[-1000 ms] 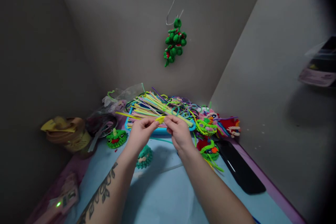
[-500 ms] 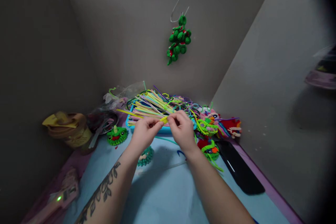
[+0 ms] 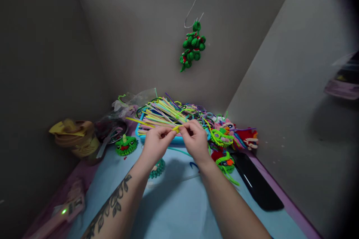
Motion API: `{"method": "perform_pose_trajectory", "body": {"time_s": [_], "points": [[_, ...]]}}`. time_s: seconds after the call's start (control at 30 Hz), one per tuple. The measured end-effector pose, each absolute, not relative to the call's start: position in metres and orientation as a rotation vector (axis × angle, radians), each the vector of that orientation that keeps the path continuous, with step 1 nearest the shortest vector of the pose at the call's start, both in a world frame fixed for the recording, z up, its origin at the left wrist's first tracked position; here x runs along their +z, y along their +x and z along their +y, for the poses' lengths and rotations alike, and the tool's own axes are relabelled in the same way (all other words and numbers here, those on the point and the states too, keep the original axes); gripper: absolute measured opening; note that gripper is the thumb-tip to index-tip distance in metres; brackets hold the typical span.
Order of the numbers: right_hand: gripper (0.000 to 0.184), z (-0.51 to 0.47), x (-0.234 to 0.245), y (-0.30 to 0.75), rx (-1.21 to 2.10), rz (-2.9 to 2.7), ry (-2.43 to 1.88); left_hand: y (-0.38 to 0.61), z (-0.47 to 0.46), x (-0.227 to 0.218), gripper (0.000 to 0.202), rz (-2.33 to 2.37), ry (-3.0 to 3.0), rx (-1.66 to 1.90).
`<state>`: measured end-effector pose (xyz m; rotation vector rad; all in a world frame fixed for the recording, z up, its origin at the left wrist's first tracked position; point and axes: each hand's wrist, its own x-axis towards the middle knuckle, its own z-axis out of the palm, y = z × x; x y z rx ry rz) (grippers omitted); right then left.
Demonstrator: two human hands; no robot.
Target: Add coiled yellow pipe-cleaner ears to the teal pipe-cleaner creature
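Note:
Both hands pinch a short piece of yellow pipe cleaner point(image 3: 176, 129), held up in front of a blue tray. My left hand point(image 3: 157, 139) grips one end between thumb and index finger. At the other end, my right hand point(image 3: 194, 137) pinches with its fingers curled in. Behind them the blue tray point(image 3: 174, 142) holds many pastel pipe cleaners point(image 3: 161, 111). A teal fuzzy piece point(image 3: 157, 168) lies on the table, partly hidden by my left forearm. To the left sits a green fuzzy monster face point(image 3: 126, 145).
A pink glue gun point(image 3: 70, 209) with a green light lies front left, near a brown cup point(image 3: 80, 140). A black phone point(image 3: 256, 181) lies at right beside colourful fuzzy figures point(image 3: 223, 138). A green bundle point(image 3: 193, 46) hangs from a wire on the back panel.
The view has tilted slightly, so the scene sits a little lower. Both hands keep their pinch on the yellow pipe cleaner, nearly unmoved.

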<state>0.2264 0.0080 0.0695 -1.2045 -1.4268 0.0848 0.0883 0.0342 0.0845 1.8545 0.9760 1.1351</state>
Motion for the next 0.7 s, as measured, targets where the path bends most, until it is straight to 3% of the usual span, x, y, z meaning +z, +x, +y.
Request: {"method": "perform_pose_trajectory", "body": {"time_s": [0.23, 0.5, 0.7], "points": [[0.016, 0.0069, 0.0653, 0.2235, -0.041, -1.371, -1.211, 0.0927, 0.0349, 0.0797, 0.019, 0.942, 1.851, 1.165], [0.012, 0.0142, 0.0660, 0.2266, 0.370, -1.297, -1.129, 0.0907, 0.0355, 0.0819, 0.023, 0.953, 1.705, 1.145], [0.019, 0.0050, 0.0679, 0.2220, 0.033, -1.330, -1.216, 0.0983, 0.0292, 0.0784, 0.022, 0.927, 1.733, 1.166]]}}
